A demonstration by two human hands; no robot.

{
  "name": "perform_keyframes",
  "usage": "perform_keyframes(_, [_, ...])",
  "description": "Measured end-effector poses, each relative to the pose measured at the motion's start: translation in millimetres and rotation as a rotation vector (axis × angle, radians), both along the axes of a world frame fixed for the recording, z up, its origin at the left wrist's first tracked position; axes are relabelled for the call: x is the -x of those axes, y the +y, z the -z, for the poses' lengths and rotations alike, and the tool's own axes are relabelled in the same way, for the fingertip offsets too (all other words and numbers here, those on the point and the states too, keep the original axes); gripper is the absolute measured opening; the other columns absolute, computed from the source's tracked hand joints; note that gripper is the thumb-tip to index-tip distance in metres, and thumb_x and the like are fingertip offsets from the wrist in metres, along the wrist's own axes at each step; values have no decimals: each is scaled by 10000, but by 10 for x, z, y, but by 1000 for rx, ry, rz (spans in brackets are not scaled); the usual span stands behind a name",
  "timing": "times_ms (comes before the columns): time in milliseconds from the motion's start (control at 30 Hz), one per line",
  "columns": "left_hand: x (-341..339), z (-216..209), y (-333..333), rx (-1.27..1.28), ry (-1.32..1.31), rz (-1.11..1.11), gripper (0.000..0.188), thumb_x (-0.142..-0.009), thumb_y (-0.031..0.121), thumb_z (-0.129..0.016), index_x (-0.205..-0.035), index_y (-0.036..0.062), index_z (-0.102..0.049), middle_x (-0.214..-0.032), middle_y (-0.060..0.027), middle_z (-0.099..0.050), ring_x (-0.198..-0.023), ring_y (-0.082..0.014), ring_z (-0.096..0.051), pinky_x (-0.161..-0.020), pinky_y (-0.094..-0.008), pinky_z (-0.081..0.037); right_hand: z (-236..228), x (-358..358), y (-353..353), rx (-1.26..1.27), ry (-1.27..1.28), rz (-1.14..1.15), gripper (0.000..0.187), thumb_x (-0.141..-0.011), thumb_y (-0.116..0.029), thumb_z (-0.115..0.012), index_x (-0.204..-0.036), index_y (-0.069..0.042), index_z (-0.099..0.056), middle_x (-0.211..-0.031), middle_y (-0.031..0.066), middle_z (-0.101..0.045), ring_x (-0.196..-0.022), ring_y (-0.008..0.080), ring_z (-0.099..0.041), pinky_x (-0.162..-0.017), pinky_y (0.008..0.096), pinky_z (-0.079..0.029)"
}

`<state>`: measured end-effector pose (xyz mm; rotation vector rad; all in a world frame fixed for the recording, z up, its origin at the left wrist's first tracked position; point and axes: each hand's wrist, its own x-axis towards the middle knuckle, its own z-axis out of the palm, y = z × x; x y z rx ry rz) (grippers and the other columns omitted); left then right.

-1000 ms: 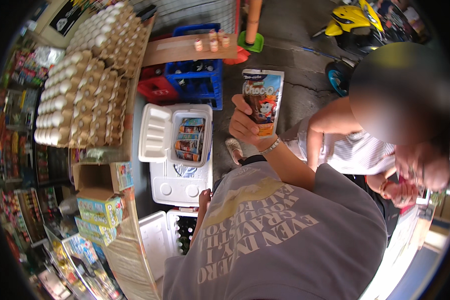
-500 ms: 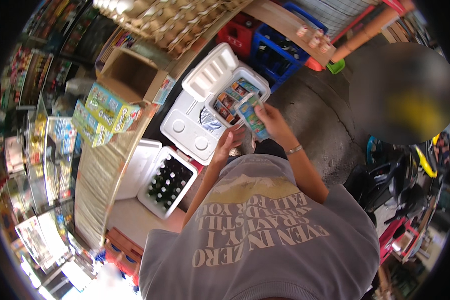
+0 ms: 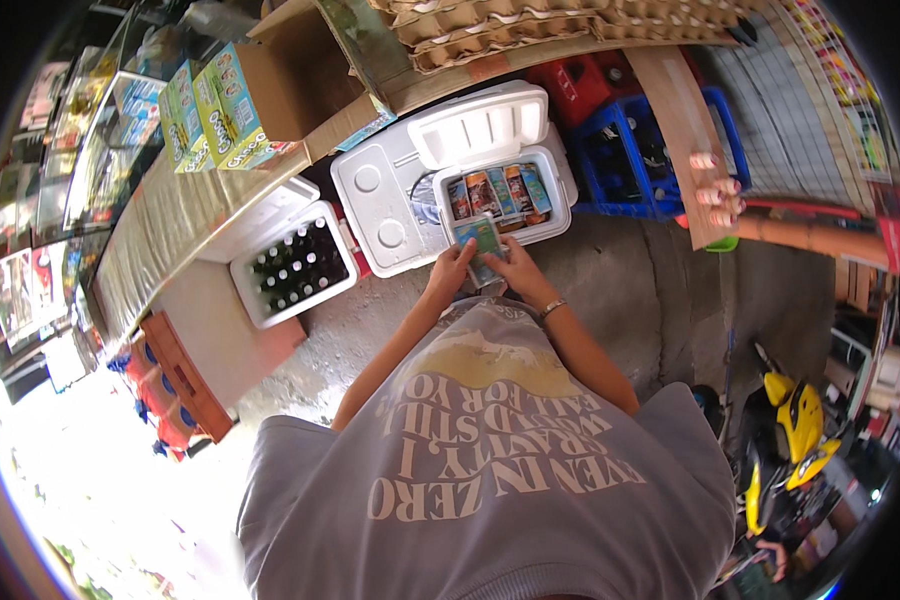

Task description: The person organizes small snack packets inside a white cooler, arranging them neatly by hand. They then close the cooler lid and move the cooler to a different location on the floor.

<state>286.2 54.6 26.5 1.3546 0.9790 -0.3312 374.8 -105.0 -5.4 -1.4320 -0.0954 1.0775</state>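
Observation:
A flat green-and-blue packet (image 3: 478, 240), maybe a bundle of sachets, is held up in front of my body. My left hand (image 3: 452, 270) grips its left edge with the fingers closed. From the other side my right hand (image 3: 522, 274), with a bracelet on the wrist, pinches its lower right part. Just beyond the hands, a white cooler (image 3: 560, 222) stands with its lid (image 3: 482, 120) raised. Several orange, brown and blue packets (image 3: 500, 192) sit in rows inside it. The held packet overlaps the cooler's near edge.
A second white cooler (image 3: 342, 283) with several green bottles stands at left. Blue (image 3: 610, 125) and red (image 3: 580, 85) bottle crates are beyond on the right. Egg trays (image 3: 510, 30) and an opened carton (image 3: 300, 80) rest on the counter. A yellow motorcycle (image 3: 802, 415) is at right.
My left hand has come onto the packet, which my right hand alone held before. The packet is closer to my body. The whole view has turned, and a round blurred shape at right is gone.

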Motion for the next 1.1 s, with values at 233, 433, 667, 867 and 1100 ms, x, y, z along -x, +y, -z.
perform_keyframes(233, [525, 472, -299, 82, 31, -334, 431, -983, 377, -582, -1165, -11, -631, -1038, -102, -696, -951, -160, -654, -797, -274, -504, 652, -771, -357, 386, -221, 22, 608, -895, -348, -718, -1285, 43, -463, -1146, 171, -630, -999, 247, -630, -860, 354, -495])
perform_keyframes(433, [1140, 666, -532, 104, 80, -603, 402, -996, 357, -564, -1177, 3, -626, -1068, -105, -687, -949, -156, -665, -787, -263, -504, 1313, -1156, -234, 665, -791, -170, 626, -891, -314, -691, -1346, 36, -439, -1143, 261, -598, -1065, 393, -590, -903, 421, -479])
perform_keyframes(667, [1651, 632, -803, -157, 228, -451, 394, -1001, 367, -537, -1234, 55, -600, -1155, -94, -682, -1000, -186, -674, -781, -295, -501, 1004, -1201, 91, 639, -1000, -609, 659, -842, -246, -712, -1399, -47, -421, -1211, 282, -486, -1127, 444, -523, -937, 481, -465])
perform_keyframes(867, [2090, 723, -1128, -28, 342, -588, 423, -983, 388, -557, -1230, 47, -598, -1131, -97, -692, -957, -190, -686, -752, -301, -508, 1071, -1302, 139, 654, -1082, -566, 601, -845, -235, -711, -1358, -47, -458, -1222, 251, -477, -1086, 408, -551, -898, 462, -511])
perform_keyframes(1100, [2611, 872, -1658, 21, 455, -615, 425, -970, 404, -571, -1165, 34, -642, -1041, -83, -710, -918, -181, -689, -713, -309, -504, -313, -2013, 780, 248, -1587, -144, 410, -892, -217, -648, -1256, -55, -552, -1156, 176, -569, -1098, 359, -536, -964, 485, -418])
